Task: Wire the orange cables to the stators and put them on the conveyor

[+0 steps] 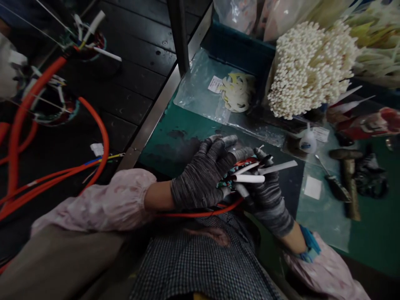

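Observation:
In the head view, my left hand (206,175), in a grey striped glove, curls over the left side of a wire bundle (240,166) with teal and red parts, on what may be a motor winding. White sleeves (250,178) stick out to the right from it. My right hand (270,200), gloved alike, closes on the bundle's right side, its fingers partly hidden behind the sleeves. A greyish sleeve (278,167) points right past its fingers. Below the hands, a thin orange cable (203,214) runs across in front of my checked apron (200,258).
Bundled white-tipped sleeves (312,68) stand in a dark bin at the back right. Nearer lie a plastic bag (200,93), pale yellow-white pieces (238,91), a small bottle (308,141) and a hammer (350,183). At left, a thick orange cable (29,104) loops beside wired round parts (56,104).

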{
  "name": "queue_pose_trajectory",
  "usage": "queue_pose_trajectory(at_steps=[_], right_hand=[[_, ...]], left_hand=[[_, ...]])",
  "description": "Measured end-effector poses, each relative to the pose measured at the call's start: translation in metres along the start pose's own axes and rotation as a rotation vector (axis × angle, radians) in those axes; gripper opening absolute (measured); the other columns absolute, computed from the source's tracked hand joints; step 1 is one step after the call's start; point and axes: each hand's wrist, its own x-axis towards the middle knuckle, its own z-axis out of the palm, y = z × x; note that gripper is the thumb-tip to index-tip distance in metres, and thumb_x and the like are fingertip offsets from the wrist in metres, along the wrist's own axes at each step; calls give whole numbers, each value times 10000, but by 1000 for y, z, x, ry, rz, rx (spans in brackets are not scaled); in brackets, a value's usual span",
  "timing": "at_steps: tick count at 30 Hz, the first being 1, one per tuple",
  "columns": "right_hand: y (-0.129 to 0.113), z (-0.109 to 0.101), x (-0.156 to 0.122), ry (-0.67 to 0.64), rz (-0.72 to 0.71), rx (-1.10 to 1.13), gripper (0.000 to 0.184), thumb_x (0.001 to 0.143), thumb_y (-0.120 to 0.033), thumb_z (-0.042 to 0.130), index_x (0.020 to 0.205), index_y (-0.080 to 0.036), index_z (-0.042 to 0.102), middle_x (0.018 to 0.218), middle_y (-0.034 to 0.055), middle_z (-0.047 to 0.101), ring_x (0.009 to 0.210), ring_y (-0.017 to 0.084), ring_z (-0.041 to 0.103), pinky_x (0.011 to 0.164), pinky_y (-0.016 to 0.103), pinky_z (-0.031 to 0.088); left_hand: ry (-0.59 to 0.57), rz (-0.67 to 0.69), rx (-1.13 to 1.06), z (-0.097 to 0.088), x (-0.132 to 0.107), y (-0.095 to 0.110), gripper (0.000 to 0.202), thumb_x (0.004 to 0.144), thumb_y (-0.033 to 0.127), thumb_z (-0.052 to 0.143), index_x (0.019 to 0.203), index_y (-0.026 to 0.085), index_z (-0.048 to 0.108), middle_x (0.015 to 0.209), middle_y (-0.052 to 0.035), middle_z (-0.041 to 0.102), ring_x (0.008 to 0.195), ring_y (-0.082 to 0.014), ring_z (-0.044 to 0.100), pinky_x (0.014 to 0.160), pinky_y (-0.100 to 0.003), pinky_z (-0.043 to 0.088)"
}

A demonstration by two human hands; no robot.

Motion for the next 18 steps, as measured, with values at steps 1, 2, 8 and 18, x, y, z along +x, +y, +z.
queue_pose_trajectory(at_steps=[1,2,8,18], right_hand=[[-1,-1,1,9,11,-5,627,998,-242,707,1586,-285,492,1663,189,482,1475,409,568,1094,626,613],[-2,-2,2,11,27,-10,624,1009,-261,695,1595,-293,484,1638,187,505,1455,402,586,1074,628,623],[13,-2,28,-132,36,22,264,1028,-349,660,1259,-273,762,1472,161,608,1333,390,612,1044,623,598],[44,24,104,-275,58,268,379,1064,-483,562,1133,-206,811,1317,163,699,1150,337,682,1006,544,591]], left_hand=[[15,4,-10,1,0,1,800,827,267,757,1560,169,451,1617,-212,464,1544,-417,413,1334,-639,282],[24,6,-24,2,1,1,801,818,253,763,1554,163,461,1610,-218,470,1538,-419,419,1330,-644,292],[-25,-59,-275,-16,17,-37,884,818,350,876,1587,220,460,1624,-176,502,1526,-374,485,1303,-570,407],[-68,59,421,-55,22,-51,433,962,331,812,1364,255,670,1253,-72,761,1116,-322,710,921,-477,580]])
